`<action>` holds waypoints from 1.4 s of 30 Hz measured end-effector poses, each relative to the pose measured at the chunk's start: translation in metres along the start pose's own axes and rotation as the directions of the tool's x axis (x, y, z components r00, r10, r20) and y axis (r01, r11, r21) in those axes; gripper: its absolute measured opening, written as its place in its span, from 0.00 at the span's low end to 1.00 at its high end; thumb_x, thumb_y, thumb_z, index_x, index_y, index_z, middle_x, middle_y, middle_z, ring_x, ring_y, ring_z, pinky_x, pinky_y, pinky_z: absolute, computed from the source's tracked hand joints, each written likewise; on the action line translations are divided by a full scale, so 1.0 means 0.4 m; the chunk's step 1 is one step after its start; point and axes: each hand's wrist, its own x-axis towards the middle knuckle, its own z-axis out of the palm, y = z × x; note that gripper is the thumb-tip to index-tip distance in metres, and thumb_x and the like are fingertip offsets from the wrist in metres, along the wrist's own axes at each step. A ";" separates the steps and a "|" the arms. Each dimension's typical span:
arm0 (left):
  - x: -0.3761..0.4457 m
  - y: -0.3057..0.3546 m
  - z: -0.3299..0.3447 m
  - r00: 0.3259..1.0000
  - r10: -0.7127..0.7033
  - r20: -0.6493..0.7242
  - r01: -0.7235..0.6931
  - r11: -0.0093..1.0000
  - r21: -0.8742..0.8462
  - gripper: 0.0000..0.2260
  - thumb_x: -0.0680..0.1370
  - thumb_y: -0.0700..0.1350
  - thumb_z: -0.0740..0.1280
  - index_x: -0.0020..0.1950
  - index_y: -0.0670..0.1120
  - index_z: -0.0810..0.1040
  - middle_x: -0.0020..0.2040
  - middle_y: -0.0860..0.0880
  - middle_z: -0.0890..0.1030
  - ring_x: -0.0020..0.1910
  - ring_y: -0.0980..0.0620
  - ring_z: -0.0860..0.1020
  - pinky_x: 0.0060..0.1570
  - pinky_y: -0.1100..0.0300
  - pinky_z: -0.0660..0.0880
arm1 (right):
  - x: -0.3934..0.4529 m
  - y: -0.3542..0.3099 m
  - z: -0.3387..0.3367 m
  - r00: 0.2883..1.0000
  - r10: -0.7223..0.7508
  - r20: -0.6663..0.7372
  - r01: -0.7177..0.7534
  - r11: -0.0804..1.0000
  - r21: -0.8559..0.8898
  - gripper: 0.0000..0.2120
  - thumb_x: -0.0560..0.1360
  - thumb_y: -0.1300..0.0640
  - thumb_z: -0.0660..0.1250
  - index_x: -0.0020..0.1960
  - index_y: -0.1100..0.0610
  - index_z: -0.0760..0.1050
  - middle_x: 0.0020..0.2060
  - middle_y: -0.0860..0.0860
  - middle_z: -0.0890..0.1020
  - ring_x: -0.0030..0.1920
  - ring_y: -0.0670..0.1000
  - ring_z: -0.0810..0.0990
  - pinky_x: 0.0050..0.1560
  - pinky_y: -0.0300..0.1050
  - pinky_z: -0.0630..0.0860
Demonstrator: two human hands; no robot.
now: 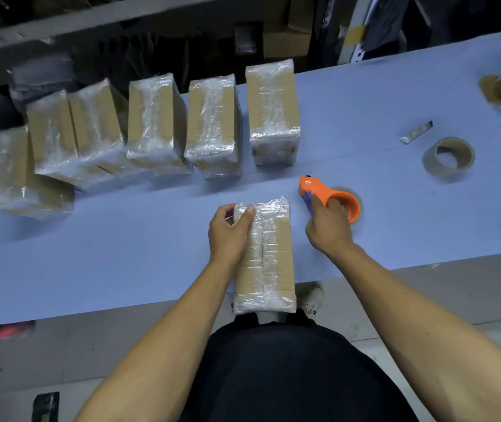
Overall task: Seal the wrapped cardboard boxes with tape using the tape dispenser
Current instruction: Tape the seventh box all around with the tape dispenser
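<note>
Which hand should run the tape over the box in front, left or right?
Right. The right hand already grips the orange tape dispenser just beside the wrapped box. The left hand holds that box's far end, steadying it.

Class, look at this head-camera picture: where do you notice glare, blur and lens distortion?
Head view: glare glints off the plastic wrap on the row of wrapped boxes and on the box in front held by the left hand; the far shelving and the left edge are blurred; the wide lens bends the table edges; the right hand on the orange tape dispenser stays sharp.
</note>
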 end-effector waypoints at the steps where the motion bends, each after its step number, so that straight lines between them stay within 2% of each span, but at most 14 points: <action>1: -0.001 0.003 0.000 1.000 -0.003 0.005 0.003 1.000 -0.019 0.10 0.75 0.54 0.74 0.55 0.54 0.80 0.53 0.54 0.84 0.55 0.51 0.82 0.60 0.45 0.79 | -0.004 -0.017 -0.006 0.998 0.016 -0.065 -0.005 0.986 0.170 0.21 0.77 0.64 0.59 0.70 0.61 0.71 0.56 0.64 0.76 0.53 0.62 0.74 0.48 0.46 0.64; 3: -0.001 0.014 0.004 0.999 -0.005 0.040 0.007 0.999 -0.037 0.06 0.76 0.51 0.73 0.52 0.55 0.81 0.50 0.53 0.85 0.52 0.49 0.83 0.58 0.44 0.80 | -0.024 -0.061 -0.019 0.998 0.031 -0.052 0.000 0.854 0.521 0.11 0.80 0.59 0.58 0.53 0.59 0.80 0.47 0.53 0.81 0.48 0.52 0.76 0.49 0.46 0.68; 5: -0.002 0.028 0.007 0.999 -0.014 0.049 0.017 0.998 -0.063 0.06 0.77 0.49 0.72 0.52 0.53 0.81 0.50 0.50 0.85 0.51 0.46 0.84 0.57 0.42 0.80 | -0.049 -0.110 -0.029 0.998 0.035 0.048 -0.059 0.687 0.725 0.13 0.81 0.53 0.60 0.41 0.54 0.77 0.36 0.43 0.78 0.38 0.44 0.75 0.44 0.44 0.70; 9: -0.012 0.060 -0.007 0.998 0.063 0.000 -0.062 0.988 -0.141 0.04 0.77 0.51 0.70 0.47 0.51 0.81 0.43 0.52 0.84 0.43 0.49 0.82 0.51 0.48 0.81 | -0.060 -0.177 -0.051 0.990 0.093 -0.103 0.020 0.642 0.766 0.09 0.78 0.52 0.67 0.44 0.57 0.78 0.40 0.47 0.82 0.43 0.45 0.79 0.47 0.42 0.74; 12: -0.012 0.112 -0.023 0.983 0.146 -0.110 -0.170 0.954 -0.246 0.10 0.78 0.53 0.69 0.39 0.53 0.81 0.35 0.54 0.78 0.37 0.54 0.74 0.41 0.55 0.74 | -0.055 -0.228 -0.083 0.959 0.107 -0.261 0.151 0.587 0.795 0.06 0.77 0.55 0.69 0.43 0.57 0.79 0.42 0.51 0.83 0.46 0.49 0.80 0.47 0.38 0.74; 15: -0.020 0.131 -0.035 0.963 0.206 -0.176 -0.252 0.918 -0.307 0.08 0.79 0.50 0.71 0.40 0.53 0.85 0.39 0.54 0.83 0.40 0.56 0.79 0.41 0.61 0.77 | -0.067 -0.266 -0.088 0.943 0.129 -0.307 0.217 0.462 0.860 0.02 0.76 0.60 0.69 0.45 0.57 0.79 0.47 0.56 0.82 0.50 0.50 0.80 0.47 0.34 0.73; 19: -0.054 0.109 -0.033 0.952 0.225 -0.207 -0.283 0.906 -0.315 0.08 0.79 0.48 0.71 0.52 0.45 0.86 0.53 0.46 0.86 0.62 0.45 0.81 0.58 0.50 0.80 | -0.075 -0.268 -0.091 0.921 0.194 -0.338 0.200 0.510 0.837 0.11 0.78 0.54 0.68 0.37 0.53 0.76 0.38 0.53 0.81 0.40 0.44 0.76 0.43 0.37 0.71; 23: -0.064 0.117 -0.028 0.935 0.229 -0.270 -0.300 0.918 -0.261 0.11 0.79 0.42 0.69 0.60 0.46 0.84 0.58 0.52 0.85 0.60 0.58 0.81 0.57 0.67 0.78 | -0.078 -0.278 -0.102 0.900 0.225 -0.372 0.160 0.625 0.764 0.13 0.78 0.55 0.68 0.35 0.53 0.76 0.33 0.47 0.80 0.35 0.42 0.75 0.39 0.35 0.69; 26: -0.051 0.153 -0.020 0.949 0.139 -0.283 -0.220 0.934 -0.282 0.12 0.78 0.36 0.66 0.59 0.46 0.81 0.61 0.48 0.83 0.58 0.56 0.81 0.54 0.71 0.76 | -0.081 -0.294 -0.112 0.914 0.246 -0.324 0.085 0.664 0.743 0.10 0.77 0.57 0.66 0.37 0.58 0.78 0.40 0.48 0.82 0.44 0.47 0.79 0.47 0.42 0.73; 29: -0.039 0.181 -0.011 0.969 0.050 -0.241 -0.123 0.945 -0.303 0.10 0.79 0.37 0.65 0.57 0.50 0.78 0.58 0.49 0.83 0.55 0.55 0.82 0.53 0.66 0.76 | -0.082 -0.303 -0.119 0.930 0.265 -0.255 0.016 0.664 0.748 0.05 0.77 0.58 0.64 0.50 0.59 0.77 0.52 0.50 0.81 0.53 0.49 0.78 0.54 0.44 0.73; 32: -0.048 0.169 -0.019 0.990 -0.083 -0.116 0.029 0.912 -0.409 0.14 0.78 0.42 0.68 0.63 0.50 0.74 0.55 0.53 0.81 0.47 0.61 0.79 0.42 0.70 0.74 | -0.082 -0.318 -0.136 0.962 0.240 -0.127 -0.044 0.599 0.800 0.24 0.76 0.60 0.63 0.70 0.55 0.65 0.58 0.47 0.73 0.59 0.50 0.76 0.58 0.43 0.72; 35: -0.050 0.155 -0.029 0.994 -0.107 -0.023 0.089 0.913 -0.398 0.20 0.77 0.42 0.69 0.68 0.49 0.73 0.49 0.58 0.79 0.44 0.63 0.78 0.34 0.74 0.72 | -0.080 -0.325 -0.136 0.986 0.145 -0.079 -0.048 0.709 0.704 0.32 0.74 0.56 0.68 0.75 0.56 0.61 0.65 0.52 0.75 0.64 0.53 0.75 0.63 0.49 0.73; 40: -0.037 0.171 -0.037 0.987 -0.147 0.070 0.163 0.914 -0.371 0.22 0.78 0.41 0.68 0.73 0.49 0.72 0.60 0.51 0.81 0.53 0.57 0.80 0.53 0.61 0.79 | -0.063 -0.321 -0.138 0.994 0.080 -0.075 -0.019 0.796 0.605 0.32 0.75 0.55 0.66 0.77 0.56 0.62 0.69 0.54 0.74 0.68 0.54 0.73 0.62 0.40 0.68; 42: -0.032 0.176 -0.044 0.982 -0.182 0.051 0.188 0.903 -0.388 0.23 0.77 0.39 0.67 0.72 0.48 0.75 0.62 0.50 0.81 0.57 0.53 0.81 0.60 0.55 0.78 | -0.058 -0.313 -0.132 0.988 0.121 -0.095 -0.036 0.782 0.623 0.29 0.75 0.59 0.64 0.76 0.55 0.66 0.67 0.53 0.76 0.59 0.47 0.77 0.55 0.35 0.69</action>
